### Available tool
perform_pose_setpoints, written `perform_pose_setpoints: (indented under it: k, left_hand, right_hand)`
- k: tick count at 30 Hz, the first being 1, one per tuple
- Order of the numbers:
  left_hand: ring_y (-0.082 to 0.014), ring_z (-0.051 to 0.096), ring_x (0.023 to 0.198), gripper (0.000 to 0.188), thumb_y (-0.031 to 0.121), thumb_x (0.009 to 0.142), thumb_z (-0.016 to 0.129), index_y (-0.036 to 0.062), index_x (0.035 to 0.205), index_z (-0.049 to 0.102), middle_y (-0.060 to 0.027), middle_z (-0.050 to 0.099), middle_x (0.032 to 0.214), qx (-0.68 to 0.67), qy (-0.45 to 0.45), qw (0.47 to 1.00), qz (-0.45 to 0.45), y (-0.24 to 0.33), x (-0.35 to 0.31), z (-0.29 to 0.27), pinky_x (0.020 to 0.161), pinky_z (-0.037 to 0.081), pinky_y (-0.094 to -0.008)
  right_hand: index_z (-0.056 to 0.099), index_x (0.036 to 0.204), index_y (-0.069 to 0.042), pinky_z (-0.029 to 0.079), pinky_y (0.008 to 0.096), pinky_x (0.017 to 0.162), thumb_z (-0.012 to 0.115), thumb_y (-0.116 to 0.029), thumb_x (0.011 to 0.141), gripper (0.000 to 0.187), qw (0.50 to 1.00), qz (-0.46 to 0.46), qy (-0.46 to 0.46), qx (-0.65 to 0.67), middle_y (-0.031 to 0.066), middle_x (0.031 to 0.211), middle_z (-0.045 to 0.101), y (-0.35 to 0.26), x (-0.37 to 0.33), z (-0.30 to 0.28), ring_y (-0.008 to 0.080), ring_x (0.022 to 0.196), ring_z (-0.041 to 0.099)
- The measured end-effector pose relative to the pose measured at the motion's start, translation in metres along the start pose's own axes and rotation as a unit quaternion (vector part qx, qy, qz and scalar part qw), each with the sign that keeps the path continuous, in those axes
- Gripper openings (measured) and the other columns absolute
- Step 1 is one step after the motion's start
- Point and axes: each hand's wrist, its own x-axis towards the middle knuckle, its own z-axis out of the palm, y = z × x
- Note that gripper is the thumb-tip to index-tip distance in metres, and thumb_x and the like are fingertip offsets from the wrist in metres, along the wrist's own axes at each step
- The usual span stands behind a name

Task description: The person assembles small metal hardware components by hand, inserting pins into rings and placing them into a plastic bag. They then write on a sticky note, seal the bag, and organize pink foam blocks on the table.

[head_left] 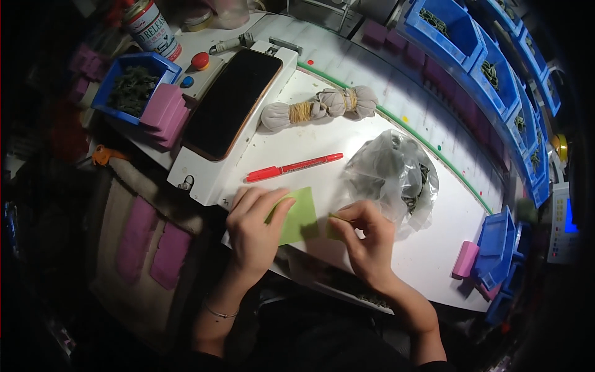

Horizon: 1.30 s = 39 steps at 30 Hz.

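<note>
My left hand [254,230] is closed on the left edge of a light green square of paper [300,217], thumb on top, fingers curled at its far side. Just right of it, my right hand [372,243] pinches a small green piece of paper [334,228] between thumb and forefinger. A gap separates the two papers. Beyond my hands lies a red marker pen [294,167], capped. A clear plastic bag [378,167] with dark small parts sits past my right hand. Farther back are cloth bundles [310,111] tied with tan bands.
A dark-screened phone [226,102] rests on a white machine at the left, near red [200,61] and blue buttons. A blue bin [133,87] of dark parts, pink blocks [164,115] and a spray can [152,31] stand beyond. Blue bins [493,68] line the right. A green strip [427,139] edges the conveyor.
</note>
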Motion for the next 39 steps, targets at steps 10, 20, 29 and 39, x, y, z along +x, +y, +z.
perform_pose_setpoints:
  k: [10, 20, 29, 39]
  left_hand:
    - [-0.0273, 0.049, 0.088, 0.025, 0.008, 0.076, 0.068, 0.0020, 0.096, 0.055, -0.0083, 0.050, 0.091, 0.178, -0.041, 0.982, 0.041, -0.011, 0.030, 0.017, 0.078, 0.042, -0.0389]
    - [-0.0388, 0.059, 0.071, 0.013, 0.005, 0.087, 0.053, 0.0018, 0.099, 0.053, -0.0192, 0.059, 0.081, -0.102, -0.079, 0.992, -0.016, 0.020, -0.002, -0.005, 0.061, 0.047, -0.0416]
    - [-0.0216, 0.058, 0.047, 0.029, 0.015, 0.069, 0.078, 0.0002, 0.079, 0.055, -0.0109, 0.056, 0.058, -0.116, -0.179, 0.976, -0.040, 0.040, -0.016, -0.010, 0.044, 0.045, -0.0304]
    - [-0.0167, 0.056, 0.048, 0.024, 0.025, 0.082, 0.071, 0.0061, 0.078, 0.057, -0.0062, 0.057, 0.058, -0.247, -0.150, 0.955, -0.060, 0.033, -0.030, -0.011, 0.046, 0.044, -0.0296]
  right_hand:
    - [0.061, 0.098, -0.007, 0.049, 0.0355, 0.064, 0.068, -0.007, 0.074, 0.025, 0.944, -0.194, -0.085, -0.253, 0.0093, 0.096, 0.056, 0.016, 0.017, 0.013, 0.0263, 0.076, 0.057]
    - [0.059, 0.120, -0.008, 0.047, 0.0279, 0.057, 0.072, -0.011, 0.067, 0.054, 0.884, -0.334, 0.070, -0.320, 0.0077, 0.092, 0.056, 0.002, 0.014, 0.009, 0.0198, 0.070, 0.055]
    - [0.057, 0.111, 0.000, 0.047, 0.0306, 0.056, 0.064, -0.004, 0.066, 0.046, 0.909, -0.301, -0.079, -0.279, 0.0100, 0.094, 0.061, -0.002, 0.002, -0.009, 0.0230, 0.070, 0.058]
    - [0.051, 0.108, 0.003, 0.038, 0.0227, 0.048, 0.060, -0.008, 0.079, 0.032, 0.983, -0.038, -0.093, 0.152, 0.0078, 0.076, 0.055, -0.034, -0.011, -0.030, 0.0117, 0.056, 0.048]
